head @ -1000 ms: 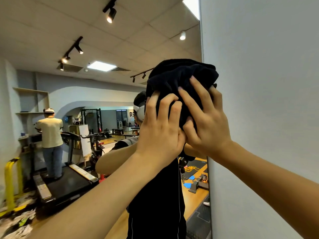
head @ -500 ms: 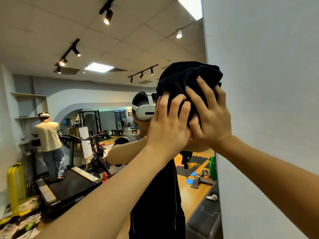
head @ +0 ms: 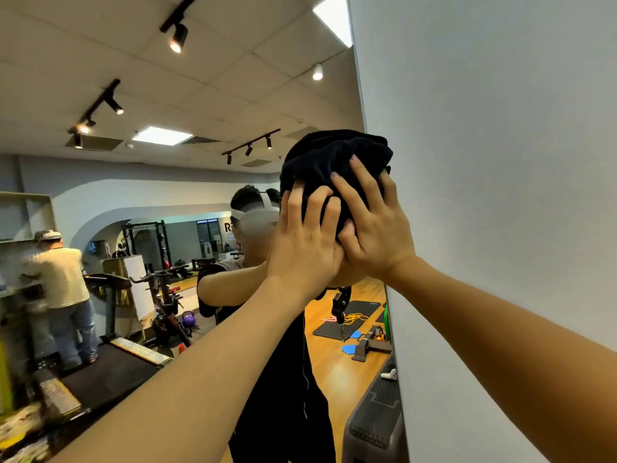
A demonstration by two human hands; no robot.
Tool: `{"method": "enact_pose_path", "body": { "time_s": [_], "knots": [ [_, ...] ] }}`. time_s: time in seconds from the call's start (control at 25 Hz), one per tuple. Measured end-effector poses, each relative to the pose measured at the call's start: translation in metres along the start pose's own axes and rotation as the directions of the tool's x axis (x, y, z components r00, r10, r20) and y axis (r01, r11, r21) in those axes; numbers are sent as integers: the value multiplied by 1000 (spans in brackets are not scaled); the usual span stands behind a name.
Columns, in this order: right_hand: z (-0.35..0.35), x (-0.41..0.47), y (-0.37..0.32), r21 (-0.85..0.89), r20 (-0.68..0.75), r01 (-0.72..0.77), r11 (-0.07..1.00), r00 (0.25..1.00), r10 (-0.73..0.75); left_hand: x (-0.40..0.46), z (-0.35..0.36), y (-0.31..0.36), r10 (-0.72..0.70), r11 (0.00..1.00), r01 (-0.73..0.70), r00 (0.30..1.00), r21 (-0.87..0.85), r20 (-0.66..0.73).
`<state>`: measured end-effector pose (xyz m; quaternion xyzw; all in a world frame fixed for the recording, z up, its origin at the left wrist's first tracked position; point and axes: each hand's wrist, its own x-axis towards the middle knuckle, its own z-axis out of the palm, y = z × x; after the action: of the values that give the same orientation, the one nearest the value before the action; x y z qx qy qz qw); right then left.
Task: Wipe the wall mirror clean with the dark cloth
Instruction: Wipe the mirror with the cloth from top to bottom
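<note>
The wall mirror [head: 140,182] fills the left and middle of the head view, and its right edge meets a plain grey wall. A bunched dark cloth [head: 329,162] is pressed flat against the glass close to that right edge. My left hand [head: 305,242] pushes on the cloth's lower left with fingers spread. My right hand [head: 372,225] presses its lower right, and its thumb overlaps the left hand. Both arms reach up from the bottom of the frame. The cloth hides the glass behind it.
The grey wall [head: 494,202] stands to the right of the mirror's edge. The mirror reflects a gym: a treadmill with a person in a light shirt [head: 61,279], an exercise bike, floor mats and my own reflection in a headset.
Both hands and the cloth have slid rightwards along the glass, towards the mirror's right edge. The view has turned with them, so more of my reflection shows.
</note>
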<state>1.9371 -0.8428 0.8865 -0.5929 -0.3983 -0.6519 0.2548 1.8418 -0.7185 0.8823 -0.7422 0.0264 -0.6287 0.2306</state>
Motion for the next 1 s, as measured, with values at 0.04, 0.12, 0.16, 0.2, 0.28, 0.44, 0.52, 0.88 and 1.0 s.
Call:
{"method": "enact_pose_path", "body": {
  "time_s": [0.04,0.12,0.16,0.2,0.28,0.44,0.52,0.88,1.0],
  "knots": [
    [0,-1,0,11,4,-2,1000,1000,2,-1,0,1,-2,1000,2,1000,4,0],
    [1,-4,3,31,4,-3,1000,1000,3,-2,2,4,-4,1000,4,1000,9,6],
    [1,-4,4,44,4,-4,999,1000,4,-3,3,5,-11,1000,11,1000,13,8],
    [2,-4,5,55,9,-3,998,1000,3,-3,2,6,-24,1000,24,1000,14,9],
    [3,-3,7,67,27,-4,998,1000,2,-3,0,8,-46,999,46,998,6,29],
    [3,-4,6,76,80,-28,997,997,21,3,-13,11,-95,995,98,990,-16,108],
    [0,-2,5,58,124,-46,997,992,38,8,-21,11,-109,994,110,980,1,166],
    [7,8,-52,-33,290,-127,991,948,132,-5,-43,-20,-177,980,191,959,-46,220],
    [15,16,-97,41,244,-184,982,955,168,-20,-61,-54,-153,984,169,967,-61,202]
  ]
}}
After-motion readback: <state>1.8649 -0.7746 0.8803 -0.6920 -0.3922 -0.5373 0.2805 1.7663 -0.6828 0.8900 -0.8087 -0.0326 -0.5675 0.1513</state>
